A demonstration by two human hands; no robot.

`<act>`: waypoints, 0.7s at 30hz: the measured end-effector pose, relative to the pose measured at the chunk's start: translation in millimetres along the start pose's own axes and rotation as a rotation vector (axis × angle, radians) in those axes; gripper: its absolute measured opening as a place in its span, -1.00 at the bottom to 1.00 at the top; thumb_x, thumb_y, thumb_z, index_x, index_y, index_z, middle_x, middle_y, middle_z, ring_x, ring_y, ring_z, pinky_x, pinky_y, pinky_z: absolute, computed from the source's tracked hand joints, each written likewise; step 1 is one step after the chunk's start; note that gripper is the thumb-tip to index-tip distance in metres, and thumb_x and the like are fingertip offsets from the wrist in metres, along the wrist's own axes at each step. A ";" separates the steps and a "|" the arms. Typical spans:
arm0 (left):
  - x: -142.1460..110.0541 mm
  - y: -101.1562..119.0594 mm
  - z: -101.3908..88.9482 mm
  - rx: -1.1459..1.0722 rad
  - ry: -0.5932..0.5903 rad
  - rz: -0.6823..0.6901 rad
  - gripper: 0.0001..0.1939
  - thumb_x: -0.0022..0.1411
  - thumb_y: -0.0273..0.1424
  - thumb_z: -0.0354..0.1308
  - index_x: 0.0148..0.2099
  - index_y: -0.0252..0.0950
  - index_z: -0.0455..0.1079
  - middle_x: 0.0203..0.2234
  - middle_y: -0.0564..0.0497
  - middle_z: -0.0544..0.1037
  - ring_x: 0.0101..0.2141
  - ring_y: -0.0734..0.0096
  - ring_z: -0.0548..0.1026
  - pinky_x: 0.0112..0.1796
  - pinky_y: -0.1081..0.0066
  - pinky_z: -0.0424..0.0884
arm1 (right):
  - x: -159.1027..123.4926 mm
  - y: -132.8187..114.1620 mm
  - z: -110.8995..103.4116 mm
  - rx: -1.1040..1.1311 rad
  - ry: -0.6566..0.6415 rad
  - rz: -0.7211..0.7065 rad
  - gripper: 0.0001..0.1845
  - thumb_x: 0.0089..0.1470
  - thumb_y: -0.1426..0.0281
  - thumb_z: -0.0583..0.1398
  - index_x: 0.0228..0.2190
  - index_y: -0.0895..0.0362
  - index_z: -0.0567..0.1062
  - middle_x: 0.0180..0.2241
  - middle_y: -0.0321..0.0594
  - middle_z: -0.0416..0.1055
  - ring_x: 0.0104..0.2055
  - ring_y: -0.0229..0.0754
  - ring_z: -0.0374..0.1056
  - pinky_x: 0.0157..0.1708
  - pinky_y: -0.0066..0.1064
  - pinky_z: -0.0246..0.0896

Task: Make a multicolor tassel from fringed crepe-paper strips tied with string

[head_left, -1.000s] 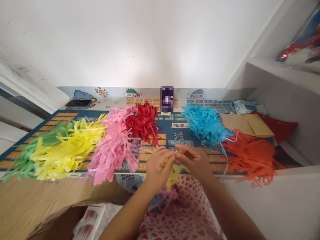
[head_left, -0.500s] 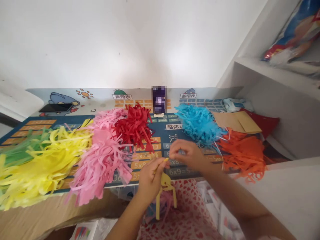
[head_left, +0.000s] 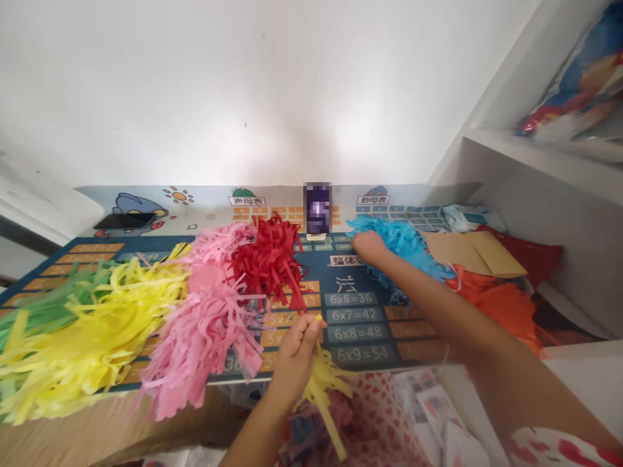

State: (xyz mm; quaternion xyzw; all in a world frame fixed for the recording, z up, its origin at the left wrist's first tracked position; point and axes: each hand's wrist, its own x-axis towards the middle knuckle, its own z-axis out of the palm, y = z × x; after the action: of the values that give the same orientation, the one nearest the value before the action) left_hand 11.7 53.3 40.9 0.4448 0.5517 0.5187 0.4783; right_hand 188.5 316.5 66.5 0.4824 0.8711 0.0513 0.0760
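Note:
My left hand (head_left: 299, 344) pinches the twisted top of a yellow paper tassel (head_left: 324, 373). Its fringed strips hang below my fingers, past the table's front edge. My right hand (head_left: 368, 246), fingers curled, is at the left side of a bunch of blue paper fringe (head_left: 403, 243). Whether it grips any of the blue strips is hidden from me. Left of my left hand lie red paper fringe (head_left: 270, 259), pink paper fringe (head_left: 209, 324), yellow paper fringe (head_left: 102, 324) and green paper fringe (head_left: 53, 298).
A phone (head_left: 317, 207) with a blurred screen stands against the wall, and a dark phone (head_left: 124, 221) lies at the back left. Orange paper fringe (head_left: 491, 301), a tan paper sheet (head_left: 472, 251) and a white packet (head_left: 470, 217) are on the right, beside a shelf (head_left: 535, 162).
My right hand has moved away from my left hand, forward to the blue fringe. The yellow tassel's strips hang more spread out in my left hand. The view has shifted slightly.

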 end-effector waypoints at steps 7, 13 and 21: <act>1.4 8.9 -6.6 0.368 0.057 0.265 -0.64 0.33 -0.16 -0.02 -0.19 -0.26 0.51 -0.31 -0.05 0.59 -0.25 0.28 0.52 -0.18 0.34 0.40 | -51.4 -41.6 -25.3 0.141 0.115 -0.020 -0.77 0.20 0.49 0.06 -0.19 0.23 0.49 -0.25 0.01 0.53 -0.19 -0.09 0.44 -0.17 -0.34 0.16; 4.2 9.5 -10.9 0.513 -0.012 0.279 -0.66 0.38 -0.24 -0.08 -0.13 -0.24 0.49 -0.27 -0.03 0.59 -0.22 0.32 0.51 -0.16 0.36 0.36 | -138.8 -99.4 -8.9 1.039 0.163 -0.174 -0.95 0.10 0.43 0.19 -0.35 0.11 0.49 -0.40 -0.28 0.52 -0.36 -0.25 0.41 -0.34 -0.47 0.23; -2.8 19.2 -4.5 0.563 -0.102 0.275 -0.65 0.40 -0.27 -0.12 -0.26 -0.26 0.44 -0.44 0.02 0.51 -0.35 0.37 0.46 -0.30 0.42 0.29 | -174.1 -124.2 5.0 1.401 0.362 -0.015 -0.90 0.06 0.33 0.27 -0.35 0.08 0.56 -0.35 -0.24 0.55 -0.29 -0.18 0.46 -0.25 -0.37 0.33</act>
State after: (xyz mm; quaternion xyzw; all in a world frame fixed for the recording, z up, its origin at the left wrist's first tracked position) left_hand 7.5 51.1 60.2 0.6555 0.5836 0.3826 0.2887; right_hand 177.0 103.1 55.7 0.3959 0.7016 -0.4405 -0.3963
